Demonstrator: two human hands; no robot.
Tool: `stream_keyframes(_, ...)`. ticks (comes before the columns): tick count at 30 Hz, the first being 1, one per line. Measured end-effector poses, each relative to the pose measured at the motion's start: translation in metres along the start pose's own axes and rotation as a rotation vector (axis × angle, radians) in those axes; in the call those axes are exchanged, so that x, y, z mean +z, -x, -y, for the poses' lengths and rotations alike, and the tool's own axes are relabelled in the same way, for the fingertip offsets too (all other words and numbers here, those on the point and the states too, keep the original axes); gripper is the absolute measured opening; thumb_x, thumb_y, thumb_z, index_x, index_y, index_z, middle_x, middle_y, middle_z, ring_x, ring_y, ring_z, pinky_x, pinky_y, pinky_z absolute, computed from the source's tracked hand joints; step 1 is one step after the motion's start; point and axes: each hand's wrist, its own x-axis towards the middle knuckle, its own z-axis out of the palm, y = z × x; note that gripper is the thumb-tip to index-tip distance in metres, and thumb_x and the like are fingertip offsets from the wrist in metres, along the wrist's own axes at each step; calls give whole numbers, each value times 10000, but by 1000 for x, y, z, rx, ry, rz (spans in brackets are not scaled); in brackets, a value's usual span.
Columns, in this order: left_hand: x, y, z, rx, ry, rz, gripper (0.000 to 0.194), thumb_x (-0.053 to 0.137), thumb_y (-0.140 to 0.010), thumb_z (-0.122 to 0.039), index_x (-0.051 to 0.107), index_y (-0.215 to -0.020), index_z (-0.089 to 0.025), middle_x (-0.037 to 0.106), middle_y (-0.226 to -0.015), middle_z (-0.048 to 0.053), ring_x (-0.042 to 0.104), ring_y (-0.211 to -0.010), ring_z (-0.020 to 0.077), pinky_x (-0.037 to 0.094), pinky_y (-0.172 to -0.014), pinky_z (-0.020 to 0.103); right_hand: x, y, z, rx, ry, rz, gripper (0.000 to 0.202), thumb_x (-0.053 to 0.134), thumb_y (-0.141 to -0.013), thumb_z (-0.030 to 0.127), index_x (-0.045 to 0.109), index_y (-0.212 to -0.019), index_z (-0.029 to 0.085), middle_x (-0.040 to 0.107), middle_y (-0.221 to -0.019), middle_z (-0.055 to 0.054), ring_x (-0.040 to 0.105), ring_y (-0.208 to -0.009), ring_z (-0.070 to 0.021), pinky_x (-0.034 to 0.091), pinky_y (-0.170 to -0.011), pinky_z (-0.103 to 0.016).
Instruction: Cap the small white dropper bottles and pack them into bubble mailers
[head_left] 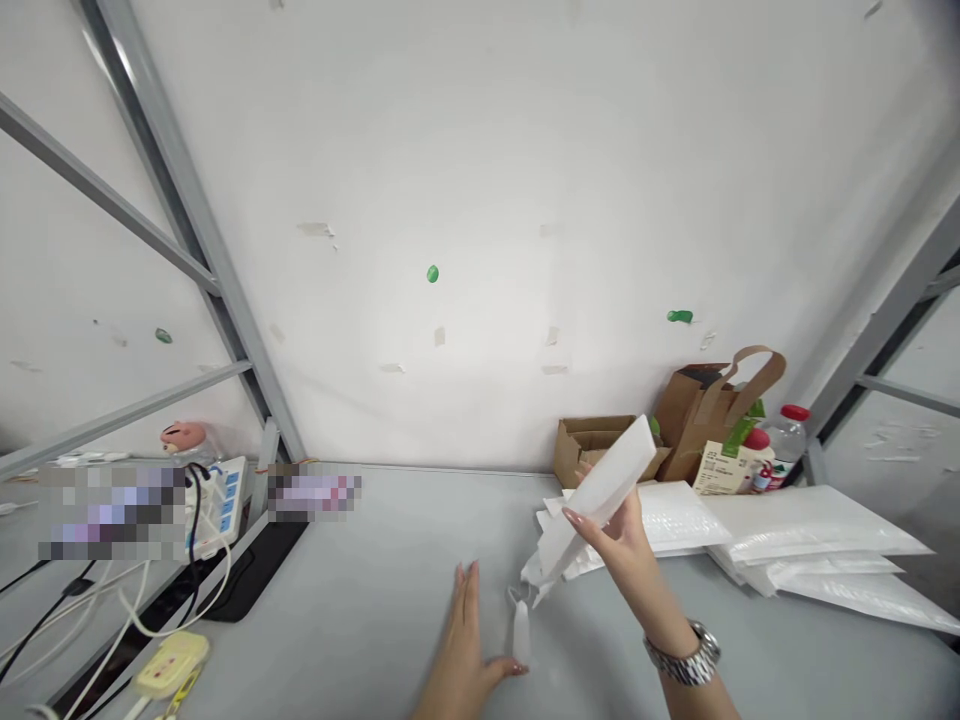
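Observation:
My right hand (619,535) grips a long white box (600,490), thumb on the near face and fingers behind it. The box is held tilted above the table, its lower end ragged, like open flaps. Below that end lies a small, narrow white piece (521,635) with a thin loop at its top; whether the loop is joined to the box I cannot tell. My left hand (469,655) is open beside this piece, fingers stretched forward. Its thumb reaches the piece's lower end, touching or nearly touching it.
White padded mailers (817,530) are stacked at right. Behind them stand a cardboard box (592,440), a brown paper bag (694,410) and a red-capped bottle (787,435). Cables, a power strip (225,510), a black mat (251,570) and a yellow case (172,663) lie left.

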Motion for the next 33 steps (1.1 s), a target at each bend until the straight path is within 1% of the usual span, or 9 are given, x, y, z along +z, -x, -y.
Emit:
stream_keyframes(8, 5, -3, -23, 120, -203, 43, 1026, 658, -583, -326, 106, -1410, -75, 28, -1496, 69, -42, -1366, 249, 109, -1114, 367, -24, 13, -15, 174, -51, -45, 723, 660, -711, 422, 317, -1331, 281, 463, -1289, -78, 445, -1173, -260, 422, -944, -408)
stream_keyframes(11, 11, -6, -20, 137, -244, 32, 956, 628, -625, -318, 130, -1410, -94, 33, -1496, 71, -36, -1366, 254, 106, -1113, 410, -22, 8, -17, 141, -59, -57, 647, 629, -744, 393, 365, -1316, 244, 511, -1246, -90, 452, -1165, -262, 395, -967, -417)
stream_keyframes(15, 13, -5, -9, 88, -247, -14, 846, 560, -673, -274, 173, -1399, -79, 78, -1495, 93, -11, -1368, 244, 123, -1110, 417, 12, -20, -16, -133, 86, -33, 605, 522, -820, 311, 281, -1368, 222, 520, -1238, -103, 473, -1141, -250, 383, -972, -434)
stream_keyframes(18, 10, -1, -4, 63, -227, -32, 826, 554, -675, -292, 208, -1387, -55, 105, -1488, 118, -7, -1366, 259, 122, -1107, 426, 56, -48, -29, -416, 542, 105, 585, 364, -850, 128, 188, -1404, 192, 414, -1340, -129, 383, -1230, -222, 330, -1018, -430)
stream_keyframes(20, 7, 2, -4, 50, -220, -24, 824, 544, -687, -318, 209, -1383, -31, 99, -1485, 137, -10, -1364, 265, 121, -1106, 423, 83, -60, -48, -457, 1003, 299, 592, 320, -836, 47, 196, -1404, 160, 366, -1377, -160, 332, -1269, -231, 316, -1022, -441)
stream_keyframes(24, 3, 6, -1, 42, -213, -20, 820, 524, -710, -343, 193, -1385, -15, 90, -1485, 148, -21, -1361, 271, 108, -1106, 420, 105, -55, -85, -402, 1150, 407, 544, 457, -807, 75, 366, -1334, 174, 467, -1295, -199, 399, -1217, -343, 311, -953, -592)
stream_keyframes(26, 2, 6, 4, 52, -208, -23, 823, 536, -705, -345, 205, -1383, -19, 99, -1483, 150, -23, -1360, 280, 108, -1104, 424, 96, -40, -92, -375, 1171, 404, 563, 498, -802, 130, 342, -1342, 148, 462, -1294, -216, 405, -1207, -362, 335, -926, -609)
stream_keyframes(28, 1, 4, 7, 58, -212, -8, 846, 568, -682, -348, 221, -1380, -18, 105, -1479, 156, -25, -1358, 295, 110, -1103, 430, 74, -24, -89, -393, 1168, 385, 556, 450, -815, 124, 314, -1352, 165, 437, -1326, -180, 377, -1240, -312, 336, -962, -567)
stream_keyframes(33, 4, 1, -3, 66, -258, 65, 1001, 682, -579, -426, 224, -1386, -49, 94, -1477, 157, -60, -1344, 348, 52, -1099, 485, -16, -5, -72, -497, 1186, 253, 688, 335, -655, -67, 397, -1302, 157, 459, -1302, -127, 357, -1253, -238, 345, -1010, -450)
